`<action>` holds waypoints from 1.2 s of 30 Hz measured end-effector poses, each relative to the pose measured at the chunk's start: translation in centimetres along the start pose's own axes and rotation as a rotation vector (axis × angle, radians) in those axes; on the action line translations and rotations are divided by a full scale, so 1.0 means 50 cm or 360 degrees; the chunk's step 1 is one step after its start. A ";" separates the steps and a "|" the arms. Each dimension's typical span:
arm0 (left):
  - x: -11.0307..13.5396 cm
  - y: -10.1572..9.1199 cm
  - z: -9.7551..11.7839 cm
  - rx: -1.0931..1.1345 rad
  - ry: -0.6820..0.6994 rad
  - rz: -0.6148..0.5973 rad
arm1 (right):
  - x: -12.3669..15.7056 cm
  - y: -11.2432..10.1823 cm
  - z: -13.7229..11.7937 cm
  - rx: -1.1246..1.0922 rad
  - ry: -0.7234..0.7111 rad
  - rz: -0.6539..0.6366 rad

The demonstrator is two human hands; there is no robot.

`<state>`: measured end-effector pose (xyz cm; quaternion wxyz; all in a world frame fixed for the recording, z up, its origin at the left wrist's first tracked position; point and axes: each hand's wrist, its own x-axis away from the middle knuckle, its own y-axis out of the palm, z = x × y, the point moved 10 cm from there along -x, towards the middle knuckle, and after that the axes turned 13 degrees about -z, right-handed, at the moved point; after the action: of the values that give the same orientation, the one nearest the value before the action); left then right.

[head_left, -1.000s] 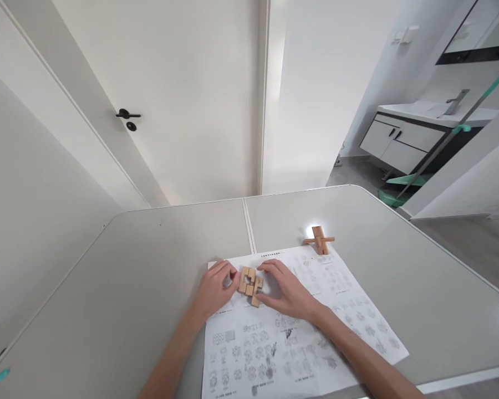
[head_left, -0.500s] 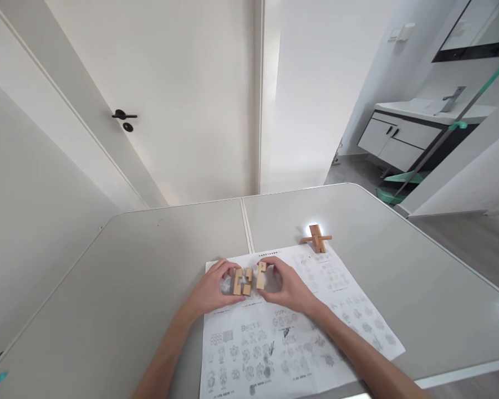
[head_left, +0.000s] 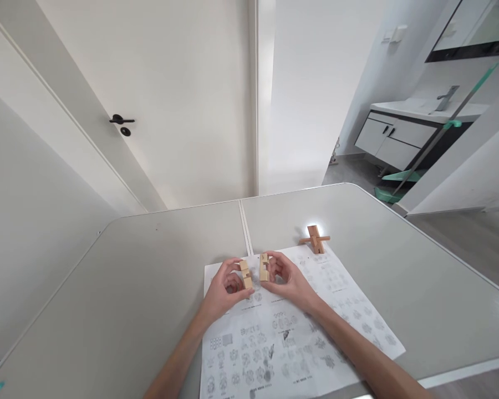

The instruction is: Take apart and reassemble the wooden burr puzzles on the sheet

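My left hand [head_left: 227, 287] pinches pale notched wooden puzzle pieces [head_left: 246, 275] between thumb and fingertips; whether it is one piece or two pressed together I cannot tell. A little to the right, my right hand [head_left: 286, 280] grips another notched wooden puzzle piece [head_left: 264, 268], held upright with a small dark mark near its top. A narrow gap separates what the two hands hold. Both are just above a printed sheet [head_left: 316, 343] covered in small grey diagrams. Beyond the sheet's far edge stands a darker, cross-shaped wooden puzzle [head_left: 315, 240].
The grey folding table [head_left: 120, 310] has a seam [head_left: 245, 227] running away from me. Behind it are a white door [head_left: 183, 100] with a black handle [head_left: 122, 119] and, at right, a washbasin cabinet [head_left: 395, 136] with a green-handled broom and dustpan [head_left: 388, 194].
My left hand has turned its wooden pieces, so their notched side now faces differently. My right hand has raised its piece slightly and moved it away. The cross-shaped puzzle stays put.
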<state>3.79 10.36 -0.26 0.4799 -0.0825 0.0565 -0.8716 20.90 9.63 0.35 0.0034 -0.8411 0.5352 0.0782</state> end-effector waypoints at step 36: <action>0.046 0.025 0.053 -0.0725 0.0553 0.0408 | 0.006 0.065 -0.035 0.0816 -0.0079 -0.0065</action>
<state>4.13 7.70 2.33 0.5381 -0.0300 0.3415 -0.7700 18.32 7.80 2.28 0.2312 -0.8212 0.5203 -0.0394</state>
